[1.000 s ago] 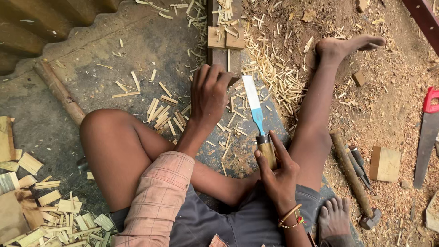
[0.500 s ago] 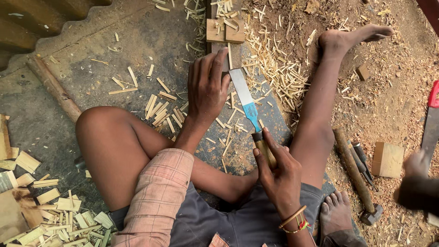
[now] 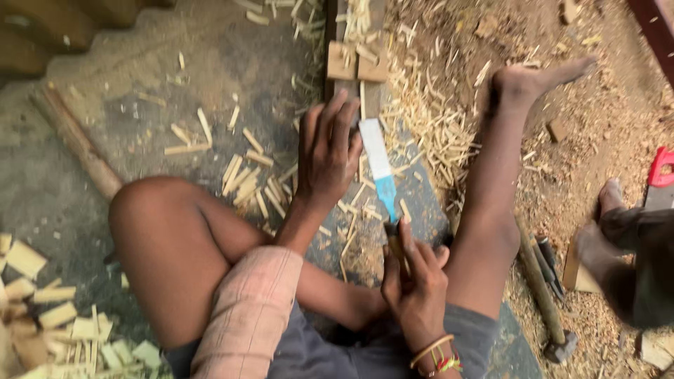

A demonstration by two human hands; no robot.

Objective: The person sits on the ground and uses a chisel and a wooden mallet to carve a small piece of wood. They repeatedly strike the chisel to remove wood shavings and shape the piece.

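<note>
Head view shows your right hand (image 3: 415,284) gripping the broad pale-and-blue blade (image 3: 379,170), left hand (image 3: 328,156) spread flat just left of it, hemmed between your legs.

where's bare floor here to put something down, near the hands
Barest: the grey floor between the brown wooden pole and the left hand. Crowded: pale wood splints beside that hand, shavings beyond the flat blue-and-white blade the right hand grips.
</note>
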